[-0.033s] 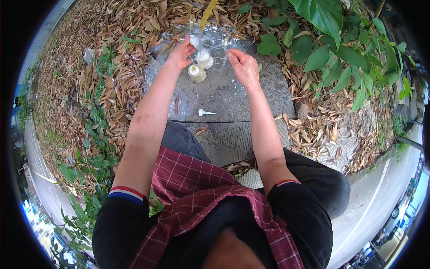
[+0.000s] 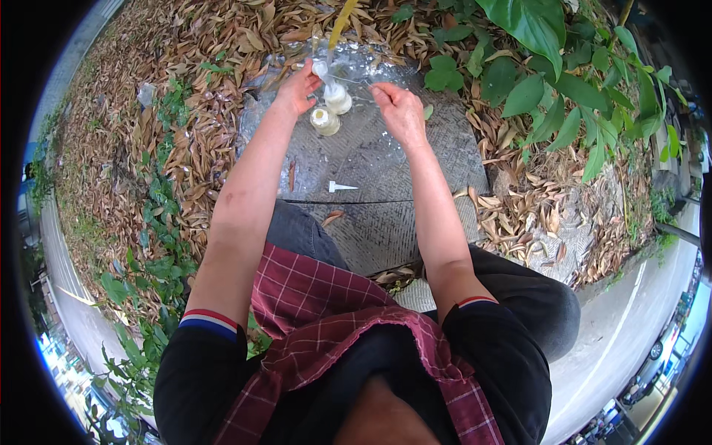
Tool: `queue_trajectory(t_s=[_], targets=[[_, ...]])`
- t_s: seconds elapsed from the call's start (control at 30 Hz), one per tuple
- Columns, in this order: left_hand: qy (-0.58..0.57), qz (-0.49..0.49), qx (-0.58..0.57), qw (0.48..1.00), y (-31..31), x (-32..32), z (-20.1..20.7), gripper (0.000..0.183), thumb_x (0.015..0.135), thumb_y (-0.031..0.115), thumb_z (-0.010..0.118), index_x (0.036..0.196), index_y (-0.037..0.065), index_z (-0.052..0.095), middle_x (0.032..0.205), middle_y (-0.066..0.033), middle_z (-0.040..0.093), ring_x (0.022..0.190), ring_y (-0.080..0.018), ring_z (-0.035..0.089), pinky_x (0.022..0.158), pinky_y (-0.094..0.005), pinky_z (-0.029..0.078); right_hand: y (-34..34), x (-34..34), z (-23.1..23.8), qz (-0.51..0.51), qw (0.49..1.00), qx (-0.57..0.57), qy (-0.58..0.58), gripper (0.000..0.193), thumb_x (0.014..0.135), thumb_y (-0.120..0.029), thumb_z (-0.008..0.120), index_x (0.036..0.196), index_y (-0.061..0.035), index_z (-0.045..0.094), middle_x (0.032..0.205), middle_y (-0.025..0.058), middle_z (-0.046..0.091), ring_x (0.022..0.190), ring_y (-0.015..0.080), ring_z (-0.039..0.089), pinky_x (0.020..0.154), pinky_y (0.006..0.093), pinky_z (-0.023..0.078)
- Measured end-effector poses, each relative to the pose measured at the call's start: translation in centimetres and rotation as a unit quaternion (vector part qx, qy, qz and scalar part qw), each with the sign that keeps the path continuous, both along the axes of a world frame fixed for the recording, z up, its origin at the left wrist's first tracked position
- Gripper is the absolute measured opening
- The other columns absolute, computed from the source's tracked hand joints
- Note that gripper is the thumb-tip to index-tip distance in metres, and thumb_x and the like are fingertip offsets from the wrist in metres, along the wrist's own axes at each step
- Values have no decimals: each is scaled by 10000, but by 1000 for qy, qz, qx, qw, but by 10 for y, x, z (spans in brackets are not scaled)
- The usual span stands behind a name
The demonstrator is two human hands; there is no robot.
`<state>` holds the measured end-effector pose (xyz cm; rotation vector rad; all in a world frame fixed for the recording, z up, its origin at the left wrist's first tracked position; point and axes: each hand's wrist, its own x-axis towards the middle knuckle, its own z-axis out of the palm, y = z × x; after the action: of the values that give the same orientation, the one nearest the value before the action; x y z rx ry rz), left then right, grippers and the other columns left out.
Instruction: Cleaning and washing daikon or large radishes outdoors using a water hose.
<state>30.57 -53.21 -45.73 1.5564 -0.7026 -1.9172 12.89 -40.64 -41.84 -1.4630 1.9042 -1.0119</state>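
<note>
My left hand (image 2: pixel 298 90) is closed at the fingertips on a small white cup-like piece (image 2: pixel 320 68); its other fingers curl loosely. My right hand (image 2: pixel 401 113) pinches the end of a thin, light stick (image 2: pixel 350 80), which reaches left toward that piece. Just below them stands a whitish bottle (image 2: pixel 337 99), its upper part blurred by a clear, shiny shape. Touching it on the near side is a second squat pale bottle (image 2: pixel 325 121) with a yellowish top. Closer to me, a white pointed nozzle (image 2: pixel 342 186) lies on its side on the grey slab (image 2: pixel 437 159).
White spatters mark the slab's far part. A yellow-brown strip (image 2: pixel 342 24) hangs in from the top edge. Dry leaves (image 2: pixel 222 111) surround the slab. Green leafy branches (image 2: pixel 541 89) lean in at the right. My knee (image 2: pixel 530 304) is bent at the near right.
My right hand has shifted slightly left, bringing the stick with it. The white piece in my left hand has tilted a little. Bottles and nozzle stay in place.
</note>
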Motion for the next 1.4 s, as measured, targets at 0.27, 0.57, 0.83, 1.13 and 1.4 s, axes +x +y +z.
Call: queue_trajectory(t_s=[0.27,0.57,0.83,1.13,1.4], targets=[[2,-6,-12,1000,-1,4,9,363,734,530,533,874,195,524,854,52,536,939,-129,424,850,-419,218,-17,30,-8,-45,998,-31,44,165,789,-255,487,850,-112,542,673,150,591,688,329,573,638,420,439],[-7,-12,-33,999,6,-10,16,455,709,517,576,951,137,515,932,0,518,961,-158,426,898,-489,178,-27,45,-4,-9,997,-61,47,147,784,-214,477,822,-72,488,623,170,576,626,347,573,594,442,439],[-29,61,-42,997,6,-11,15,402,701,465,617,899,125,536,825,-1,512,906,-149,453,891,-511,181,-29,52,2,-34,996,-24,80,120,768,-201,486,790,-86,512,612,171,571,625,343,570,587,438,440],[-36,-12,-77,996,16,-19,28,318,719,409,620,904,155,568,871,24,548,872,-137,464,877,-501,177,-42,50,-12,-51,997,-5,-57,209,745,-232,526,767,-28,561,703,178,588,721,319,572,653,394,428],[-59,-38,-81,994,21,-25,34,280,689,306,682,777,59,584,744,-4,560,713,-121,458,709,-250,356,-49,45,-19,-77,967,17,-242,172,705,-178,564,674,-9,557,603,78,548,576,177,510,557,305,395]])
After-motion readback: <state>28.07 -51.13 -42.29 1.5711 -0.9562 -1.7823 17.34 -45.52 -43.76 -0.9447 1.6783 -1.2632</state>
